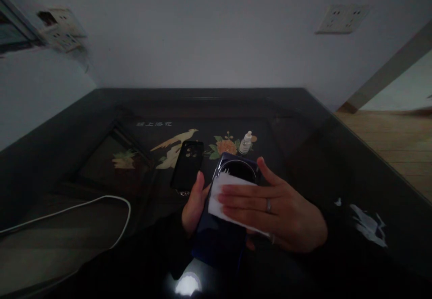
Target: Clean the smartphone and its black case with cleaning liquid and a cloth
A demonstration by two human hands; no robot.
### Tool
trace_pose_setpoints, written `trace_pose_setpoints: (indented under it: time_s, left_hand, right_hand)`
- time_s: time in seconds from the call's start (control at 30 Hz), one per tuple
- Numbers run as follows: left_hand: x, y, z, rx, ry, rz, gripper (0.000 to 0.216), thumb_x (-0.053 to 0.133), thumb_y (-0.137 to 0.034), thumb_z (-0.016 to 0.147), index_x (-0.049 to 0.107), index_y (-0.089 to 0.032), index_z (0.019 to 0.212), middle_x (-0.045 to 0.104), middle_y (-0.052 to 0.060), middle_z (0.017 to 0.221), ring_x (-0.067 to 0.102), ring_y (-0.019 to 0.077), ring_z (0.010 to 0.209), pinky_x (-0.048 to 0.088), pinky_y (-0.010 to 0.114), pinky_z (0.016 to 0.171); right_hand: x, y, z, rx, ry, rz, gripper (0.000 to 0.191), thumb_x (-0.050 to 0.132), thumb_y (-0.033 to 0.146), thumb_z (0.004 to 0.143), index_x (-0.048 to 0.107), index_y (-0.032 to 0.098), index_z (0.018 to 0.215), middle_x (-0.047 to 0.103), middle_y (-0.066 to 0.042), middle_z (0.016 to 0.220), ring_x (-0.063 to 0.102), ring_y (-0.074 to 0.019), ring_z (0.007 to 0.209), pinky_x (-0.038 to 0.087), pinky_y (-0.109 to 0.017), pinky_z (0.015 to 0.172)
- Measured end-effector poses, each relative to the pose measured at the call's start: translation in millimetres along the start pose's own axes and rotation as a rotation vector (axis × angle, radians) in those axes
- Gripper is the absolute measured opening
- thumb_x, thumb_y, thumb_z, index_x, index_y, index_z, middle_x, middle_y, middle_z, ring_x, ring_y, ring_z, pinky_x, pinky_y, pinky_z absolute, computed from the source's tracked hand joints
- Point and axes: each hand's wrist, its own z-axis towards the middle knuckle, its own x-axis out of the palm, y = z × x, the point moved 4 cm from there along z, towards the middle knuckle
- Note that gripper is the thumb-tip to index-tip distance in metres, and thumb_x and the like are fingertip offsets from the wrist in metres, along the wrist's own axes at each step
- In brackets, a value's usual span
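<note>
A dark blue phone point(218, 240) is tilted up above the table, its back with a large round camera ring facing me. My left hand point(195, 204) grips it from the left edge, thumb up along the side, with fingertips showing at the right edge. A white wipe point(216, 200) lies flat on the phone's back just below the camera ring. Over it my right hand point(270, 209) presses with fingers outstretched, holding the wipe against the phone; a ring is on one finger. Behind them a black phone case point(188, 166) rests on the table.
A small white dropper bottle point(246, 142) stands on the dark glossy table point(286, 110), beyond the phone. Torn white wrapper pieces point(369, 224) lie at the right. A white cable point(111, 197) curves across the left side. Wall sockets point(342, 19) are at the back.
</note>
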Motion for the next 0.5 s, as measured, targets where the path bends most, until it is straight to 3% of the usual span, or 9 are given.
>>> trace_pose_setpoints:
  time_s: [0.07, 0.13, 0.23, 0.3, 0.33, 0.43, 0.5]
  left_hand:
    - [-2, -3, 0, 0.007, 0.017, -0.051, 0.081, 0.028, -0.074, 0.072, 0.046, -0.014, 0.123, 0.063, 0.014, 0.101, 0.058, 0.0289, 0.092, 0.045, 0.042, 0.078]
    - [-2, -9, -2, -0.008, 0.067, -0.169, 0.082, 0.026, -0.075, 0.072, 0.046, -0.014, 0.123, 0.063, 0.013, 0.099, 0.060, 0.0277, 0.088, 0.046, 0.041, 0.075]
    - [6, -18, -8, -0.095, 0.204, -0.332, 0.084, 0.023, -0.077, 0.071, 0.047, -0.015, 0.122, 0.065, 0.012, 0.091, 0.063, 0.0265, 0.077, 0.048, 0.040, 0.067]
    - [13, -25, -13, -0.119, 0.277, -0.368, 0.083, 0.025, -0.077, 0.070, 0.048, -0.016, 0.121, 0.066, 0.012, 0.089, 0.064, 0.0262, 0.073, 0.048, 0.040, 0.063]
    - [16, -28, -15, -0.114, 0.295, -0.373, 0.083, 0.027, -0.077, 0.069, 0.047, -0.017, 0.122, 0.066, 0.012, 0.089, 0.064, 0.0261, 0.073, 0.048, 0.040, 0.063]
    - [20, -31, -19, -0.082, 0.299, -0.399, 0.083, 0.026, -0.077, 0.070, 0.045, -0.017, 0.125, 0.065, 0.013, 0.091, 0.063, 0.0260, 0.076, 0.049, 0.039, 0.061]
    - [22, -30, -21, -0.078, 0.312, -0.432, 0.084, 0.027, -0.077, 0.069, 0.045, -0.017, 0.125, 0.065, 0.013, 0.092, 0.062, 0.0262, 0.080, 0.049, 0.038, 0.060]
  right_hand:
    - [-6, 4, -3, 0.000, 0.031, 0.154, 0.038, 0.046, 0.019, 0.086, 0.049, 0.030, 0.122, 0.058, -0.001, 0.119, 0.052, -0.0174, 0.113, -0.005, -0.050, 0.107]
    - [-19, 4, -9, 0.085, -0.070, 0.283, 0.030, 0.040, 0.025, 0.090, 0.056, 0.033, 0.115, 0.064, 0.002, 0.110, 0.059, -0.0180, 0.104, -0.001, -0.050, 0.109]
    - [-39, -12, -24, 0.432, -0.438, 0.449, 0.030, 0.037, 0.035, 0.091, 0.065, 0.030, 0.102, 0.069, -0.002, 0.099, 0.065, -0.0216, 0.091, 0.027, -0.051, 0.104]
    - [-45, -27, -36, 0.670, -0.734, 0.587, 0.026, 0.044, 0.034, 0.088, 0.068, 0.027, 0.095, 0.071, -0.004, 0.091, 0.067, -0.0226, 0.083, 0.047, -0.045, 0.088]
    - [-46, -34, -40, 0.740, -0.881, 0.650, 0.023, 0.048, 0.033, 0.087, 0.069, 0.026, 0.092, 0.072, -0.005, 0.088, 0.068, -0.0219, 0.080, 0.051, -0.041, 0.080]
    - [-47, -43, -42, 0.748, -1.214, 0.707, 0.016, 0.056, 0.027, 0.082, 0.071, 0.024, 0.087, 0.071, -0.004, 0.092, 0.065, -0.0198, 0.089, 0.052, -0.033, 0.078]
    - [-47, -40, -38, 0.695, -1.291, 0.657, 0.017, 0.055, 0.025, 0.082, 0.071, 0.022, 0.089, 0.069, -0.005, 0.098, 0.062, -0.0207, 0.098, 0.049, -0.035, 0.084]
